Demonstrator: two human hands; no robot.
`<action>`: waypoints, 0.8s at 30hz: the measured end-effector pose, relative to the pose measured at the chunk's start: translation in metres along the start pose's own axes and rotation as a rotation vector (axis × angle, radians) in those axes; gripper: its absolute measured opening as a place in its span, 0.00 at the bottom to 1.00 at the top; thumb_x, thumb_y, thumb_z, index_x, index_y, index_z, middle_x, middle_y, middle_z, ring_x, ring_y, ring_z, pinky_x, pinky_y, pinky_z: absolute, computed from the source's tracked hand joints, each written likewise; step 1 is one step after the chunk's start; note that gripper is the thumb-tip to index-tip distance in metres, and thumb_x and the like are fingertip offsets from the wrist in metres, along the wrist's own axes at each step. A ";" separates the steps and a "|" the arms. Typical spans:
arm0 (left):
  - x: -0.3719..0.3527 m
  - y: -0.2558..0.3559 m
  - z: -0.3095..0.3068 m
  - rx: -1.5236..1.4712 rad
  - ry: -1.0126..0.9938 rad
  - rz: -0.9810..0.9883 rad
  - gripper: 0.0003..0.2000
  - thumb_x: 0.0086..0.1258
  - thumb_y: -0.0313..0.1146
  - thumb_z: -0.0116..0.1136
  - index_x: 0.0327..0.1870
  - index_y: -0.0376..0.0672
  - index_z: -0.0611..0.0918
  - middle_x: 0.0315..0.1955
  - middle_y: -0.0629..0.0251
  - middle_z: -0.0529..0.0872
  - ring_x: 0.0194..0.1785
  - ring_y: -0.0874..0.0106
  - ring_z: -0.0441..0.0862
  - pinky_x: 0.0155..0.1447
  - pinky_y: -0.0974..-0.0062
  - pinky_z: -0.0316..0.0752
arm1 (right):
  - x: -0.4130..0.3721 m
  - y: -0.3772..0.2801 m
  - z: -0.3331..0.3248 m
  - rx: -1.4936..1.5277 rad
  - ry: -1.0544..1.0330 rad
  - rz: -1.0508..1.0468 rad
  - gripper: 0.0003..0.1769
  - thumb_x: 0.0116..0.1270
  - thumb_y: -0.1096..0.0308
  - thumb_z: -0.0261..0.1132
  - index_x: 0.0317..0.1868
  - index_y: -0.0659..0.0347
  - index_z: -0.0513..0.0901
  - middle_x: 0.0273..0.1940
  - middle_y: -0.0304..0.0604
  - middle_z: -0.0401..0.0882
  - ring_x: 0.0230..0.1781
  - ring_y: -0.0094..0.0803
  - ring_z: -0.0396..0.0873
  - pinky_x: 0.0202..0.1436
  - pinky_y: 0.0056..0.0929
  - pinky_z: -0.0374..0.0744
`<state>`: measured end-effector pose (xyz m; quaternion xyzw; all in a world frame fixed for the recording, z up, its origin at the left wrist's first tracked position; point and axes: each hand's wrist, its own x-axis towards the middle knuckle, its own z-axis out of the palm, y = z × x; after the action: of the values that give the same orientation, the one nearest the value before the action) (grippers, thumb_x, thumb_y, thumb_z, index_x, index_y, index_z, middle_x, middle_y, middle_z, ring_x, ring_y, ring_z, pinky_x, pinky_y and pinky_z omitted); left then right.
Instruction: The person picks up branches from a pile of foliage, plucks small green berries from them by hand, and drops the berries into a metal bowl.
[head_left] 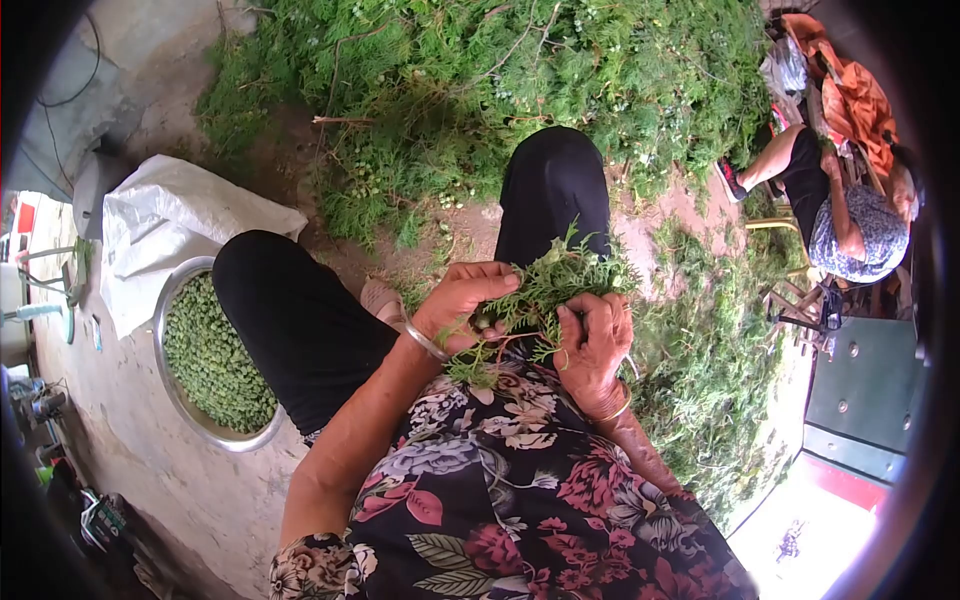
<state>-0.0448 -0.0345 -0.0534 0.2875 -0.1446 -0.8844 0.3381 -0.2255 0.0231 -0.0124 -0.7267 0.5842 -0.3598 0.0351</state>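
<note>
2 hands, left (465,305) and right (597,345), raised over lap; fingers pinching green sprig (560,285). Bowl (218,352) beside left knee (285,300).

Your forearms (362,418) reach up from either side and angle inward to your lap, your left hand (458,305) curled with its thumb on top – your right hand (595,345) close beside it, back showing – fingers bent toward the thumb.
</note>
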 end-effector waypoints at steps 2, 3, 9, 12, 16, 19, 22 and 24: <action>-0.001 -0.004 -0.004 0.013 -0.033 0.028 0.06 0.64 0.26 0.63 0.36 0.36 0.78 0.20 0.70 0.76 0.17 0.80 0.72 0.16 0.83 0.64 | 0.000 0.000 0.000 -0.007 0.000 -0.004 0.09 0.55 0.80 0.65 0.35 0.62 0.75 0.27 0.44 0.69 0.27 0.42 0.67 0.33 0.38 0.66; -0.002 -0.006 -0.005 0.025 -0.065 0.057 0.07 0.63 0.25 0.64 0.36 0.35 0.78 0.20 0.69 0.76 0.16 0.80 0.73 0.16 0.84 0.63 | 0.000 0.001 0.000 -0.014 -0.001 -0.010 0.09 0.55 0.80 0.65 0.36 0.61 0.75 0.28 0.44 0.69 0.27 0.42 0.68 0.33 0.38 0.66; -0.009 -0.007 -0.001 0.344 0.306 0.242 0.07 0.60 0.23 0.66 0.35 0.32 0.78 0.22 0.67 0.80 0.18 0.80 0.74 0.17 0.83 0.65 | -0.002 0.002 0.002 -0.044 -0.046 -0.024 0.13 0.52 0.79 0.67 0.38 0.59 0.74 0.30 0.42 0.72 0.30 0.43 0.70 0.35 0.41 0.68; -0.014 -0.009 0.002 0.348 0.341 0.324 0.07 0.61 0.24 0.65 0.36 0.33 0.79 0.24 0.66 0.82 0.21 0.79 0.76 0.21 0.82 0.69 | -0.001 0.002 0.004 -0.024 -0.036 -0.034 0.14 0.52 0.79 0.67 0.38 0.59 0.74 0.30 0.42 0.72 0.30 0.43 0.69 0.35 0.41 0.68; -0.014 0.003 -0.029 -0.054 0.482 0.406 0.09 0.63 0.26 0.63 0.39 0.32 0.79 0.26 0.62 0.83 0.24 0.76 0.77 0.26 0.82 0.71 | -0.001 0.004 0.003 -0.018 0.031 -0.021 0.10 0.54 0.80 0.66 0.35 0.61 0.75 0.27 0.43 0.68 0.26 0.40 0.67 0.32 0.38 0.66; -0.019 0.004 -0.029 -0.208 0.367 0.261 0.09 0.63 0.27 0.61 0.41 0.33 0.78 0.27 0.58 0.82 0.23 0.74 0.76 0.25 0.83 0.70 | -0.003 0.004 0.001 0.019 0.029 0.013 0.10 0.53 0.82 0.66 0.35 0.61 0.75 0.27 0.42 0.67 0.25 0.39 0.65 0.31 0.37 0.66; -0.014 -0.010 -0.026 -0.067 0.269 0.252 0.09 0.59 0.20 0.62 0.41 0.32 0.79 0.28 0.59 0.83 0.25 0.74 0.78 0.27 0.81 0.72 | -0.006 0.007 0.000 -0.002 -0.018 0.027 0.11 0.56 0.77 0.66 0.38 0.59 0.74 0.31 0.42 0.72 0.30 0.41 0.68 0.35 0.39 0.66; -0.011 -0.016 -0.023 0.115 0.149 0.265 0.14 0.54 0.18 0.65 0.43 0.31 0.81 0.33 0.60 0.85 0.30 0.78 0.80 0.34 0.82 0.75 | -0.006 0.009 -0.001 -0.016 -0.015 0.016 0.11 0.57 0.77 0.66 0.38 0.59 0.74 0.31 0.42 0.72 0.30 0.41 0.68 0.35 0.38 0.65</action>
<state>-0.0324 -0.0164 -0.0748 0.3496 -0.2063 -0.7985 0.4445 -0.2335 0.0262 -0.0188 -0.7247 0.5928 -0.3494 0.0364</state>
